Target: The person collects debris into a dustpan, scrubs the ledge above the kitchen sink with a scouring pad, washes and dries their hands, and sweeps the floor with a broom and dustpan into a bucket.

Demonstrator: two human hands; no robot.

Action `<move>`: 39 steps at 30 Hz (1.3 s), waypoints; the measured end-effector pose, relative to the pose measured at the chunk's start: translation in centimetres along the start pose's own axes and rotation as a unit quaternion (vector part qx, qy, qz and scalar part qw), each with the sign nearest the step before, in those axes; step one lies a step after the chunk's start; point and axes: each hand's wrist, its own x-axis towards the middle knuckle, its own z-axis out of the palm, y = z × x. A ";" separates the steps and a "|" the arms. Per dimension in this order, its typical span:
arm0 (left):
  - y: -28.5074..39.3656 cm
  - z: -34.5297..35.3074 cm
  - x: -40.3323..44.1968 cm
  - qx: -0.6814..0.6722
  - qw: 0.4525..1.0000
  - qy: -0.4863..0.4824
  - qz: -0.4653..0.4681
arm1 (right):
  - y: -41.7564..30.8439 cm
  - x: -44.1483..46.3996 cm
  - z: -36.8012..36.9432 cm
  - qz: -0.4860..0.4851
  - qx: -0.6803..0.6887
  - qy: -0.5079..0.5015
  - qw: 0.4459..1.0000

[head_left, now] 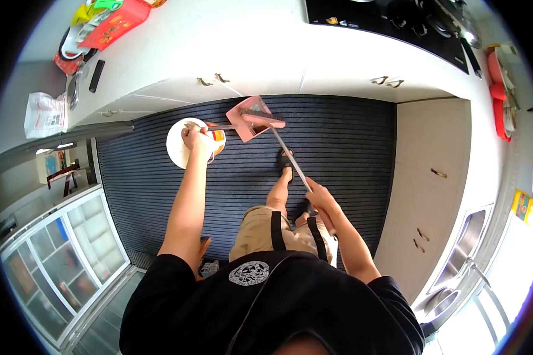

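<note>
My left hand [196, 139] is closed round the end of a long dustpan handle, above a white bucket [176, 152] with an orange label. That handle leads right to a pink dustpan [238, 110] over the dark striped floor. My right hand [320, 195] grips the grey pole of a broom [292, 160], near its pinkish end. The pink broom head [273, 122] lies across the dustpan's opening, its bristles partly hidden. Whether anything is in the dustpan I cannot make out.
White cabinets [337, 83] line the front, and more cabinets [423, 160] run along the right under a sink [465, 242]. A black cooktop [373, 18] is set in the counter. Glass sliding doors [71, 254] stand at left. My sandalled foot [286, 160] is just below the broom head.
</note>
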 end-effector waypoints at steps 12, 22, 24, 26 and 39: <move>-5.3 -20.1 -12.2 0.016 0.999 -0.026 0.015 | 21.8 -11.9 -4.6 0.103 0.263 0.205 0.937; -10.5 -31.2 -20.0 0.019 0.999 0.032 -0.009 | 26.1 -8.9 5.6 0.172 0.279 0.114 0.938; -11.6 -32.0 -20.4 0.025 0.998 0.054 -0.024 | 27.6 -9.8 12.1 0.056 0.095 0.082 0.990; -12.6 -33.0 -20.4 0.018 0.997 0.073 -0.034 | 27.7 -12.2 15.4 -0.048 0.006 0.048 0.998; -11.0 -36.0 -20.9 0.026 0.998 -0.003 -0.056 | 26.0 -24.5 8.5 0.128 0.195 -0.011 0.972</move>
